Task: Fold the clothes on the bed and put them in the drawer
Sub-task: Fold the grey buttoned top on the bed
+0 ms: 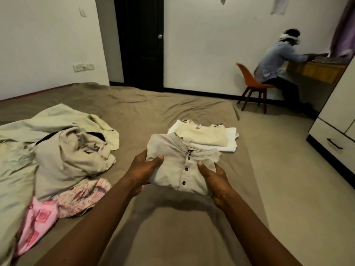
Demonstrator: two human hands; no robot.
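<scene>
A folded beige buttoned shirt (180, 166) is held above the bed (153, 104), casting a shadow on the brown sheet. My left hand (143, 169) grips its left edge, thumb on top. My right hand (215, 181) grips its right edge the same way. Just beyond it lies a small stack of folded clothes (207, 137), cream on white. A heap of unfolded clothes (65, 150) covers the bed's left side, with pink garments (42, 217) at its near end. A white drawer (334, 144) with a dark handle is shut at the right.
The bed's right edge borders bare floor (288, 169) leading to the drawer unit. A person (276, 62) sits on an orange chair (253, 87) at a wooden desk in the far right corner. A dark door (142, 43) stands behind the bed.
</scene>
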